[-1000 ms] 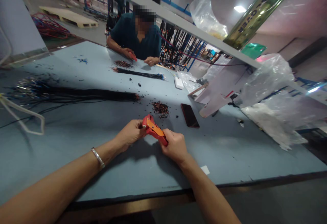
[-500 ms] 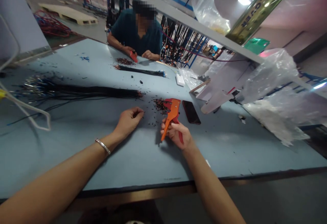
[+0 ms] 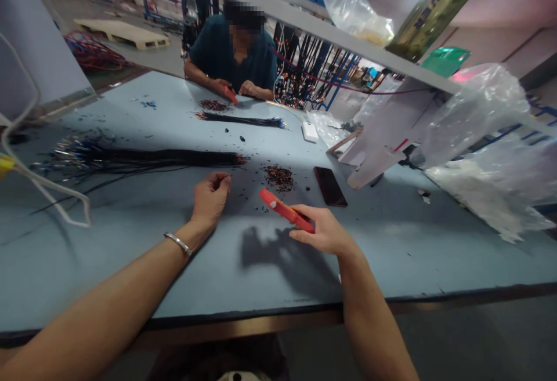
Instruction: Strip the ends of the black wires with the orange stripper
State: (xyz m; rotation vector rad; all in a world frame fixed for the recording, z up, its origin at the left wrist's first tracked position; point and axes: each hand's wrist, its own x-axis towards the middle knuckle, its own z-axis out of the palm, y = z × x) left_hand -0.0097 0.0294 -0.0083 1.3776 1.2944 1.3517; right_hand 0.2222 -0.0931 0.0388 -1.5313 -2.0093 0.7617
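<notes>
My left hand (image 3: 211, 198) is closed in a pinch low over the table, right by the near side of a bundle of black wires (image 3: 161, 157). A tiny dark tip pokes out past its fingertips and looks like the end of a black wire; most of its length is hidden. In my right hand (image 3: 324, 229) is a red and orange wire stripper (image 3: 285, 210), held above the table with its jaw end pointing left, toward the left hand. Behind the tool lies a pile of small dark and coppery wire scraps (image 3: 279, 178).
A dark phone (image 3: 330, 186) lies right of the scraps, and a white box (image 3: 309, 132) sits farther back. Across the table (image 3: 209, 282) a person (image 3: 237, 56) holds a red tool beside another wire bundle (image 3: 243, 119). Clear plastic bags (image 3: 478, 178) lie at right.
My right hand has turned the wire stripper from upright to pointing left, lifting it off the scrap pile. My left hand has shifted slightly left, still pinched.
</notes>
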